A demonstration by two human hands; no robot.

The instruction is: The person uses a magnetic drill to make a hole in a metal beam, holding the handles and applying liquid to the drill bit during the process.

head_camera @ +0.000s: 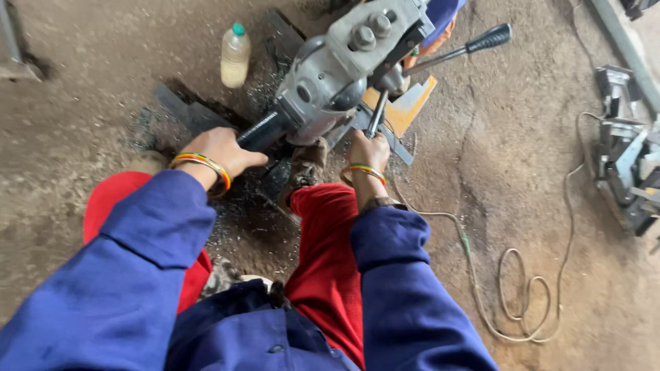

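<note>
Drill (pixel 330 75) upright on dark steel bar (pixel 182 110), centre of scene. Left hand (pixel 220 152) wrapped around side grip left of drill; right hand (pixel 369 150) clenching feed lever below drill. Advice: feed slow, brace steady. Bottle (pixel 235 55) left of drill.

1. The floor (pixel 82 89) was brown dirt, rough and dusty.
2. A plastic bottle (pixel 235 56) with a green cap stood on it.
3. Dark flat metal bars (pixel 196 113) lay on it, with shiny metal chips around them.
4. A pale cord (pixel 522 302) lay in loops on it.
5. Grey metal parts (pixel 625 158) sat at the side.
</note>
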